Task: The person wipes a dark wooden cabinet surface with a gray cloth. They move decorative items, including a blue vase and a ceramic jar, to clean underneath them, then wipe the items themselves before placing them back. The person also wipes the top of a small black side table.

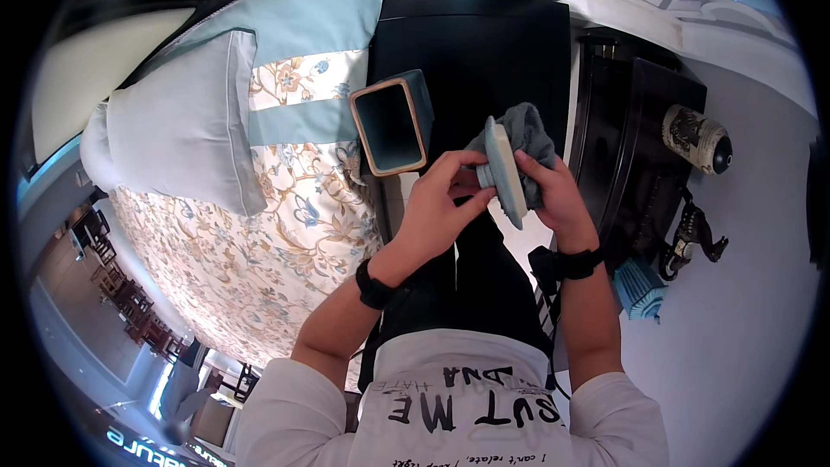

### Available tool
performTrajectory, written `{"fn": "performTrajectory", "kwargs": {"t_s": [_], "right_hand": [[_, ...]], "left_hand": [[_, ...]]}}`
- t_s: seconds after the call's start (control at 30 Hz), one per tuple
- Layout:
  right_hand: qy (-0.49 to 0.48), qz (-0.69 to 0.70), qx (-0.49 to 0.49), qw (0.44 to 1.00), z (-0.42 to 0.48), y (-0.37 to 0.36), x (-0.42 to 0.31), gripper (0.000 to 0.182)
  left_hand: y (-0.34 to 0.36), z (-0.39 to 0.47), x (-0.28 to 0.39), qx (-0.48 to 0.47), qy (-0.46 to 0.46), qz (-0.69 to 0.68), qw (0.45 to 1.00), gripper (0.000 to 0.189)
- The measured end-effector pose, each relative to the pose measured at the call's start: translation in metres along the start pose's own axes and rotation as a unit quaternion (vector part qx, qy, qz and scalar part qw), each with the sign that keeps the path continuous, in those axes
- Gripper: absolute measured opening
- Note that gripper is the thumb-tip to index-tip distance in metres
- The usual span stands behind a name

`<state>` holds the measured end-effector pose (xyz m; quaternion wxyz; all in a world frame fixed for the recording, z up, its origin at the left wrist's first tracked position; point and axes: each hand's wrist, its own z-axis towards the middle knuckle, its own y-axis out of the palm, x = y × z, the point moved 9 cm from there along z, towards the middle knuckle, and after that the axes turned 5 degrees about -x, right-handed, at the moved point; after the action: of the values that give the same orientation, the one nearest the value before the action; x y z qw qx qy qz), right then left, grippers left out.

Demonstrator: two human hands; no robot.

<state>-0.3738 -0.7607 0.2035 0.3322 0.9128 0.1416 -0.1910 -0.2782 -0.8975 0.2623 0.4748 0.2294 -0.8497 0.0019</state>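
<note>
Between my two hands is a pale blue-green lid [500, 168], tipped on its edge with a cream rim on its underside. My left hand [447, 191] pinches the small round knob on the lid's top face. A dark grey cloth [526, 126] is bunched in my right hand [559, 194], whose thumb lies near the lid's cream underside. To the left of the lid stands a tall rectangular ceramic jar [425, 104], dark teal with a brown rim. Its mouth is uncovered and the inside is dark.
The jar stands on a black cabinet top [473, 39]. A bed with a floral cover [305, 240] and a grey pillow [181, 123] lies at left. At right, a dark shelf [655, 110] has a patterned vase [694, 136], a dark figurine [690, 240] and a blue ornament [639, 288] by it.
</note>
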Motion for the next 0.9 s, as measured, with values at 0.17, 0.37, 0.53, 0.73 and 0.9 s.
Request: {"fn": "performTrajectory", "kwargs": {"t_s": [0.17,0.37,0.53,0.73,0.9], "right_hand": [[-0.022,0.020,0.019,0.999,0.008,-0.005,-0.002,0.041],[-0.049,0.016,0.098,0.994,0.022,-0.047,-0.004,0.042],[-0.061,0.031,0.112,0.991,0.027,-0.065,0.007,0.045],[-0.054,0.024,0.127,0.990,0.033,-0.083,0.019,0.050],[-0.055,0.030,0.159,0.985,0.035,-0.095,0.023,0.051]], "left_hand": [[-0.023,-0.036,0.073,0.107,0.157,0.238,0.952,0.042],[-0.086,-0.051,0.106,0.255,0.182,0.440,0.842,0.043],[-0.090,-0.041,0.109,0.272,0.182,0.511,0.795,0.041],[-0.085,-0.030,0.098,0.242,0.191,0.543,0.781,0.040],[-0.086,-0.020,0.091,0.224,0.182,0.555,0.780,0.039]]}}
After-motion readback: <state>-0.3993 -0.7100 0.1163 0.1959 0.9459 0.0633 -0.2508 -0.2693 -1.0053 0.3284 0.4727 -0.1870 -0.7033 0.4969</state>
